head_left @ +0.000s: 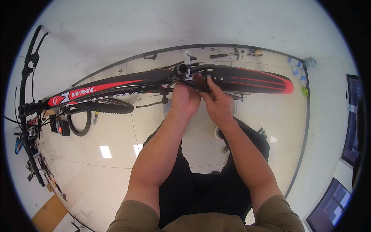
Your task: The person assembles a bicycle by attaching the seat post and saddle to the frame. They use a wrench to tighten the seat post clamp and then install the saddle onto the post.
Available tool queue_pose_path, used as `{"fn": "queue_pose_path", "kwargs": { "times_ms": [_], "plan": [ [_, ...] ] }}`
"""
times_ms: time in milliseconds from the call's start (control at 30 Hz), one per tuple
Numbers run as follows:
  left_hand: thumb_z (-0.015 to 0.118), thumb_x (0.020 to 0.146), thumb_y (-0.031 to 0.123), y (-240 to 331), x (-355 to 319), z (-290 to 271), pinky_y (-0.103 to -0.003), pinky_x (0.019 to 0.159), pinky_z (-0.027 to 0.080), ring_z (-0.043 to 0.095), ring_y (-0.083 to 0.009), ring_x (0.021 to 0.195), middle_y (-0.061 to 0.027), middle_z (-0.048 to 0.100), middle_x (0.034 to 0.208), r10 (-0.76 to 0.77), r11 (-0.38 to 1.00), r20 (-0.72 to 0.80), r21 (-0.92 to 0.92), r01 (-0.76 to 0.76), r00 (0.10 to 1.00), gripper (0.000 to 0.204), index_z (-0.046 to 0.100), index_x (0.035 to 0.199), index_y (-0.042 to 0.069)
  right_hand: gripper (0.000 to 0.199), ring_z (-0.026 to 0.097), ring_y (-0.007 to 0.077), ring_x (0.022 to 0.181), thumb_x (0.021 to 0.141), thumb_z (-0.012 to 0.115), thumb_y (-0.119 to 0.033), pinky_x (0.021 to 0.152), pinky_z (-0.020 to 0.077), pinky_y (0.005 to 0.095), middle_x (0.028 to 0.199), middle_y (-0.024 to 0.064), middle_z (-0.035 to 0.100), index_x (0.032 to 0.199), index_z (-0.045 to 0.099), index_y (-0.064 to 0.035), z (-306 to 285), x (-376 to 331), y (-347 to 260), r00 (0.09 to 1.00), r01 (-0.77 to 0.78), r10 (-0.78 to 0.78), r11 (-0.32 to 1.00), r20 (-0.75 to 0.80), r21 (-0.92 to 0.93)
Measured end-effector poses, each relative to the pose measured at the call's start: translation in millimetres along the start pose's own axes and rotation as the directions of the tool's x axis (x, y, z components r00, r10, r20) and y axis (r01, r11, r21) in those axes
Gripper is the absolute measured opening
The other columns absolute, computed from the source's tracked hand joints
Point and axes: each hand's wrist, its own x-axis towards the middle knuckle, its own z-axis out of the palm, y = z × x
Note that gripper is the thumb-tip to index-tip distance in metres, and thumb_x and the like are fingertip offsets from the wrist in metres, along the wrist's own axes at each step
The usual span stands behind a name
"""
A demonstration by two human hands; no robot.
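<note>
A black and red bicycle frame (112,84) stretches across in front of me, with the open top of its seat tube (181,69) at the middle. Right of that tube, a black mudguard (251,79) with red stripes and a red tip lies over the rear wheel. My left hand (186,97) is closed just below the seat tube, at the mudguard's front end; most of its fingers are hidden. My right hand (219,101) pinches the mudguard's front mount, index finger on top and thumb near the left hand. What lies between the two hands is hidden.
Handlebars (31,77) stand at the far left, above the turned front wheel (112,106). Beyond the bicycle, a hammer (226,55) and pliers (255,52) lie by the wall. Plastic bottles (295,66) are at the right corner. A tape roll (217,133) is beside my right leg.
</note>
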Motion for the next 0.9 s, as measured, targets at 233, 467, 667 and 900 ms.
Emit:
{"fn": "queue_pose_path", "kwargs": {
  "times_ms": [233,467,667,900],
  "plan": [
    [0.069,0.093,0.02,8,7,-1,-0.044,0.096,0.049,0.062,-0.0262,0.101,-0.0102,0.066,0.105,-0.365,0.926,-0.08,0.073,0.371,0.927,0.021,0.064,0.107,0.005,0.054,0.055,0.0104,0.059,0.086,0.078,-0.013,0.063,0.0492,0.0261,0.069,0.0053,0.064,0.137,0.061,-0.0107,0,0,0,1.0,-0.006,0.006,0.999,0.005,0.044],
    [0.07,0.092,0.014,19,7,4,-0.044,0.097,0.052,0.064,-0.026,0.099,-0.0122,0.067,0.105,-0.395,0.909,0.025,0.154,0.387,0.918,0.022,0.065,0.11,0.002,0.055,0.069,0.0251,0.064,0.083,0.079,-0.02,0.063,0.0531,0.0354,0.074,0.0102,0.07,0.135,0.063,-0.0137,-2,-1,1,1.0,0.015,-0.015,1.0,-0.012,0.003],
    [0.068,0.092,0.011,17,19,-18,-0.045,0.098,0.051,0.064,-0.0254,0.1,-0.0128,0.068,0.103,-0.357,0.932,0.115,0.111,0.346,0.927,0.017,0.066,0.106,0.001,0.055,0.069,0.0253,0.063,0.083,0.079,-0.02,0.062,0.0528,0.0354,0.073,0.0102,0.07,0.134,0.064,-0.013,-1,0,-2,1.0,0.008,-0.008,1.0,0.007,-0.008],
    [0.07,0.091,0.011,20,8,8,-0.044,0.094,0.051,0.064,-0.0247,0.096,-0.0103,0.068,0.099,-0.423,0.897,0.009,0.144,0.417,0.906,0.015,0.066,0.103,0.003,0.054,0.054,0.0109,0.057,0.084,0.08,-0.015,0.06,0.0479,0.0275,0.066,0.0046,0.062,0.134,0.064,-0.01,-1,-1,0,0.999,0.039,-0.039,0.999,-0.029,0.005]
  ]
}}
